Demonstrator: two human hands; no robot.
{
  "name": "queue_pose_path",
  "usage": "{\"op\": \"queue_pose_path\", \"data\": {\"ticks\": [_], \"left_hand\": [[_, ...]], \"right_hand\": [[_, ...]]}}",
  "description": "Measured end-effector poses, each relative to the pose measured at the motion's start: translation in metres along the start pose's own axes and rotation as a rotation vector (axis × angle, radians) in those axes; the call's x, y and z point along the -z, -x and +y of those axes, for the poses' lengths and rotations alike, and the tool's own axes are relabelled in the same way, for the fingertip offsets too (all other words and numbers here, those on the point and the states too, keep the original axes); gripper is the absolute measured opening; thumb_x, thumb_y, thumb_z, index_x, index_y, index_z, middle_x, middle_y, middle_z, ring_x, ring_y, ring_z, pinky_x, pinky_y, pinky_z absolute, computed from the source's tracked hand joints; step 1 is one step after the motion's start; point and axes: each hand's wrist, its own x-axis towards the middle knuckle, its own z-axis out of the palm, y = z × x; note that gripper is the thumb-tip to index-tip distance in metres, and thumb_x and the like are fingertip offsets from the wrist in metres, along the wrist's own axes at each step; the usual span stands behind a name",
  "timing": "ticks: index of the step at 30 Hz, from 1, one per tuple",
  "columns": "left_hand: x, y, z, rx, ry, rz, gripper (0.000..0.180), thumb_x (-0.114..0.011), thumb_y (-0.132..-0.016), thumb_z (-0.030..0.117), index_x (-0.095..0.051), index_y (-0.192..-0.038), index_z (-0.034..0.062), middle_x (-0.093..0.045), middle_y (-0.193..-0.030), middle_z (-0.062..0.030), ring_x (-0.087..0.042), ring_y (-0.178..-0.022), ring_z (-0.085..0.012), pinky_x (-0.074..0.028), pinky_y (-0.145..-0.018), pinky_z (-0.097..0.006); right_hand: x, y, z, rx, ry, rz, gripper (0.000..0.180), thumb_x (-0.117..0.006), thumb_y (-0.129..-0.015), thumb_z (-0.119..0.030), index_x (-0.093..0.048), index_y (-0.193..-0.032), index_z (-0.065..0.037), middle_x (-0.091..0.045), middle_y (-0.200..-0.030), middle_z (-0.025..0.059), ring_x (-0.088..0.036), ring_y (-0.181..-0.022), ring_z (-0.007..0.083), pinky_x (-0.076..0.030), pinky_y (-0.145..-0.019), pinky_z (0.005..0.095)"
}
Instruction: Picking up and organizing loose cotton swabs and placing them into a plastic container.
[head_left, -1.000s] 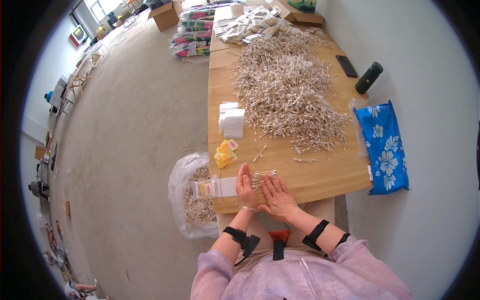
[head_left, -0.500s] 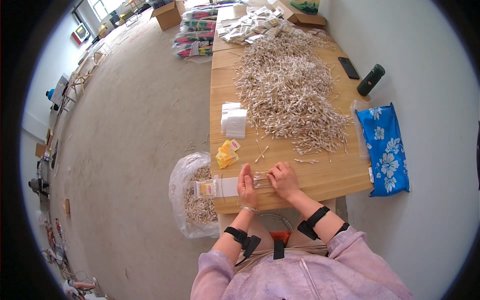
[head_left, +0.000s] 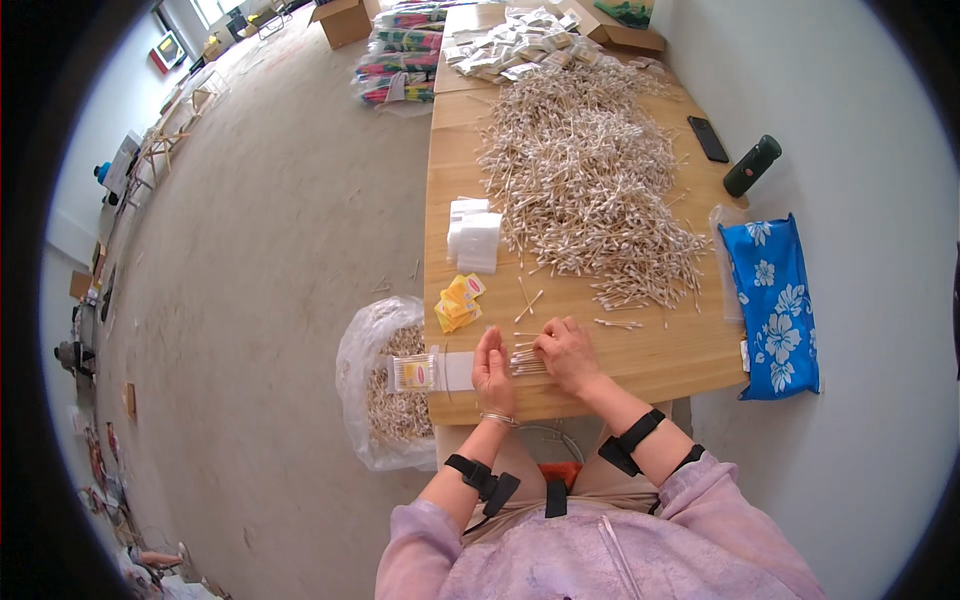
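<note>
My left hand [head_left: 492, 372] stands on its edge on the table, fingers stretched out together and palm turned to the right, holding nothing. Against its palm side lies a small row of cotton swabs [head_left: 525, 359]. Bent over the right ends of these swabs, my right hand [head_left: 568, 358] has its fingertips closed on them; the exact grip is partly hidden. To the left of my left hand is a flat white strip [head_left: 459, 371]. A clear packet of swabs with a yellow card [head_left: 413, 373] lies at the table's left edge.
A big heap of loose swabs [head_left: 590, 180] covers the table's far part. Yellow cards [head_left: 460, 303] and clear bags [head_left: 474, 240] lie at left. A phone [head_left: 708, 139], a dark green bottle [head_left: 752, 166] and a blue floral pouch [head_left: 772, 305] line the right side. A plastic sack [head_left: 358, 375] stands left.
My right hand has shifted slightly over the swabs, and their ends have spread a little. My left hand stays in place. The whole view has moved slightly.
</note>
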Motion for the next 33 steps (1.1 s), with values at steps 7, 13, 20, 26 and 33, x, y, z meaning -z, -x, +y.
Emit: {"op": "queue_pose_path", "data": {"ticks": [7, 13, 20, 26, 33], "left_hand": [[0.000, -0.001, 0.001, -0.111, -0.254, 0.005, 0.037, -0.046, -0.093, -0.002, -0.045, -0.130, -0.0023, -0.052, -0.129, -0.0101, -0.051, -0.118, -0.0174, -0.042, -0.102, -0.029], [-0.009, 0.002, 0.014, -0.119, -0.429, 0.097, 0.032, -0.053, -0.091, 0.003, -0.053, -0.123, -0.0024, -0.056, -0.121, -0.0090, -0.056, -0.107, -0.0151, -0.046, -0.092, -0.026], [-0.022, 0.002, 0.036, -0.156, -0.554, 0.030, 0.020, -0.066, -0.087, 0.013, -0.066, -0.104, 0.0012, -0.060, -0.099, -0.0041, -0.058, -0.087, -0.0108, -0.049, -0.075, -0.023], [-0.016, -0.009, 0.038, -0.116, -0.626, 0.004, 0.012, -0.070, -0.084, 0.014, -0.069, -0.089, 0.0029, -0.062, -0.089, -0.0031, -0.058, -0.072, -0.0093, -0.048, -0.065, -0.023], [-0.002, -0.006, 0.037, -0.445, -1.119, -0.117, 0.010, -0.070, -0.077, 0.006, -0.070, -0.086, 0.0041, -0.059, -0.085, -0.0105, -0.059, -0.076, -0.0212, -0.049, -0.066, -0.029]], "right_hand": [[0.004, -0.013, 0.000, -0.023, 0.111, -0.179, 0.005, -0.061, -0.077, -0.013, -0.062, -0.076, -0.008, -0.056, -0.092, 0.0069, -0.051, -0.095, 0.0253, -0.043, -0.080, 0.0387], [0.008, -0.009, 0.007, -0.020, -0.041, -0.178, 0.005, -0.064, -0.078, -0.013, -0.062, -0.080, -0.008, -0.055, -0.094, 0.0076, -0.050, -0.097, 0.0266, -0.042, -0.084, 0.0389], [0.018, -0.010, 0.002, -0.085, -0.141, -0.137, 0.006, -0.065, -0.079, -0.014, -0.062, -0.082, -0.009, -0.056, -0.093, 0.0071, -0.051, -0.094, 0.0271, -0.042, -0.083, 0.0395], [0.011, -0.014, 0.011, -0.037, -0.075, -0.073, 0.004, -0.065, -0.079, -0.013, -0.063, -0.081, -0.011, -0.059, -0.087, 0.0051, -0.053, -0.090, 0.0265, -0.043, -0.079, 0.0394], [0.014, -0.009, 0.005, 0.046, 0.089, -0.147, 0.005, -0.062, -0.077, -0.016, -0.064, -0.077, -0.012, -0.057, -0.087, 0.0034, -0.053, -0.091, 0.0232, -0.043, -0.078, 0.0371]]}}
